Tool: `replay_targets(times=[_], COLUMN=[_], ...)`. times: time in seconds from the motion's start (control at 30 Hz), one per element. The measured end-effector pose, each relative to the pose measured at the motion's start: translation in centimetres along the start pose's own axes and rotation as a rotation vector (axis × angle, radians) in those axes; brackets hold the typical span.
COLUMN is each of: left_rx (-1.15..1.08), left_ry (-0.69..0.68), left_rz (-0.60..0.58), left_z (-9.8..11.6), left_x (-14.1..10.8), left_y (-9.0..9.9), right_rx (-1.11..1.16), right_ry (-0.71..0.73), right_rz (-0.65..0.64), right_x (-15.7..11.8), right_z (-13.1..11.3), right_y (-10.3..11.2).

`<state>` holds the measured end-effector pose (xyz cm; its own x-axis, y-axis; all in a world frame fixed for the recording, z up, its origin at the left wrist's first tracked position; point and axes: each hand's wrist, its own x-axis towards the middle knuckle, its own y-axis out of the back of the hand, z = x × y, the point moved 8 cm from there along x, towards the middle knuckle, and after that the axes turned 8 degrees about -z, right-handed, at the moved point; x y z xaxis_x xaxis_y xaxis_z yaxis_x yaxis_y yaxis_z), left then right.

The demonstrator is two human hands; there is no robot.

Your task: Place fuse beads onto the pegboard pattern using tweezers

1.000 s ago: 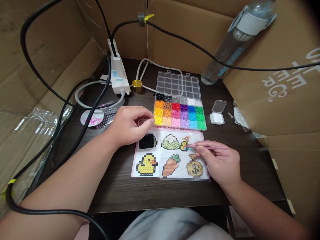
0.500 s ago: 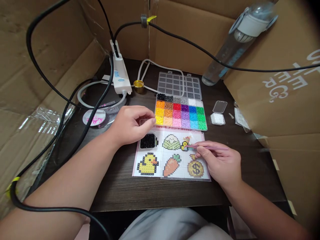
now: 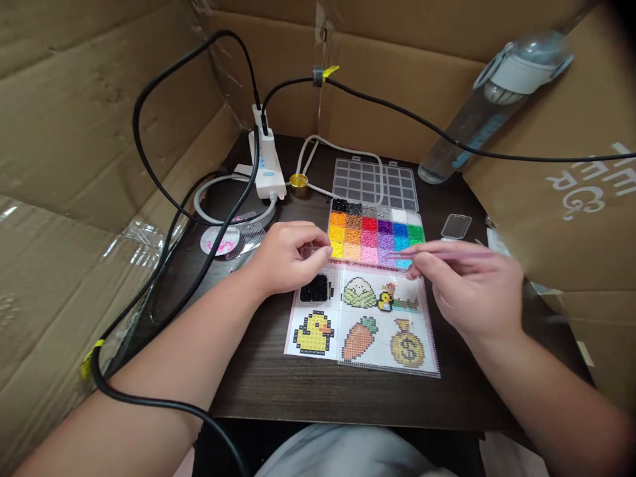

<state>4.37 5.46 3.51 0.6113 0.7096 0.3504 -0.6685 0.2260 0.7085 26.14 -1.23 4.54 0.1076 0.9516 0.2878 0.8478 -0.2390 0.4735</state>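
My right hand (image 3: pixel 470 285) grips pink tweezers (image 3: pixel 447 254), their tips over the purple and blue compartments of the bead box (image 3: pixel 370 233). Between finger and thumb of my left hand (image 3: pixel 293 258), beside the box's left front corner, is the edge of a clear lid, mostly hidden. Just below that hand sits a small case of black beads (image 3: pixel 315 289) on the pattern sheet (image 3: pixel 318 361). Printed on the sheet are a duck, a carrot and a money bag. A small yellow and black bead figure (image 3: pixel 385 299) lies near the sheet's upper middle.
Behind stand a power strip (image 3: pixel 268 165), a gold cup (image 3: pixel 299 185) and a bottle (image 3: pixel 491 112). Black cable (image 3: pixel 199 218) loops over the left side and my left forearm. A white dish (image 3: pixel 219 241) holds pink beads. Cardboard walls surround the table (image 3: pixel 348 397).
My right hand with the tweezers has moved up from the bead figure to the bead box. My left hand keeps its place by the box. The camera view has shifted.
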Motion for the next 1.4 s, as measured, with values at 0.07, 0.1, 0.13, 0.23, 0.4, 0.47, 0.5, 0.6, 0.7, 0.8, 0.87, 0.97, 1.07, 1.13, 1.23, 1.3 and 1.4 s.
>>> replay_targets(times=[0.07, 0.1, 0.13, 0.23, 0.4, 0.47, 0.5, 0.6, 0.7, 0.8, 0.87, 0.97, 1.07, 1.13, 1.23, 1.3, 1.4], left_rx=[0.003, 0.001, -0.003, -0.009, -0.016, -0.016, -0.016, -0.018, -0.015, -0.016, -0.013, -0.006, -0.009, -0.010, -0.012, -0.016, -0.016], left_ry=[0.005, 0.009, 0.011, 0.004, -0.006, -0.010, -0.012, -0.010, 0.006, 0.013, 0.013, 0.009, 0.002, -0.002, -0.004, 0.000, 0.000], left_rz=[0.005, 0.009, 0.013, 0.013, 0.000, 0.002, 0.003, -0.006, -0.014, -0.011, -0.009, -0.002, 0.002, 0.002, 0.005, 0.004, 0.003], left_z=[-0.1, -0.1, -0.2, -0.2, 0.0, 0.1, 0.1, 0.1, 0.0, 0.0, 0.0, 0.0, 0.0, 0.0, 0.0, 0.0, 0.0], left_x=[-0.1, -0.1, -0.1, -0.1, -0.1, -0.1, -0.1, -0.1, 0.0, 0.0, 0.0, 0.0, -0.1, -0.1, -0.1, -0.1, -0.1], left_y=[0.1, 0.2, 0.2, 0.2, 0.1, 0.1, 0.1, 0.0, 0.0, 0.0, 0.0, 0.1, 0.1, 0.0, 0.1, 0.0, 0.0], right_rx=[0.003, 0.032, 0.064, 0.119, 0.117, 0.121, 0.119, 0.099, 0.104, 0.138, 0.155, 0.148, 0.138, 0.132, 0.145, 0.157, 0.149], right_ry=[0.007, 0.008, -0.007, -0.040, -0.028, -0.040, -0.039, -0.025, -0.037, -0.060, -0.063, -0.067, -0.075, -0.073, -0.078, -0.085, -0.074], right_rz=[-0.072, -0.091, -0.117, -0.176, -0.201, -0.190, -0.190, -0.196, -0.213, -0.228, -0.233, -0.233, -0.234, -0.233, -0.232, -0.233, -0.235], right_x=[2.3, 3.2, 3.9, 4.7, 4.0, 3.9, 3.9, 4.0, 4.1, 4.0, 4.0, 4.0, 4.0, 4.0, 4.0, 4.0, 4.0], right_z=[-0.6, -0.7, -0.5, 0.7, 1.8, 1.9, 1.9, 1.6, 1.7, 2.1, 2.2, 2.1, 1.9, 1.7, 1.8, 2.0, 2.0], right_y=[-2.0, -3.0, -4.1, -6.9, -8.2, -8.1, -8.1, -8.1, -8.3, -8.6, -8.6, -8.6, -8.5, -8.5, -8.6, -8.6, -8.6])
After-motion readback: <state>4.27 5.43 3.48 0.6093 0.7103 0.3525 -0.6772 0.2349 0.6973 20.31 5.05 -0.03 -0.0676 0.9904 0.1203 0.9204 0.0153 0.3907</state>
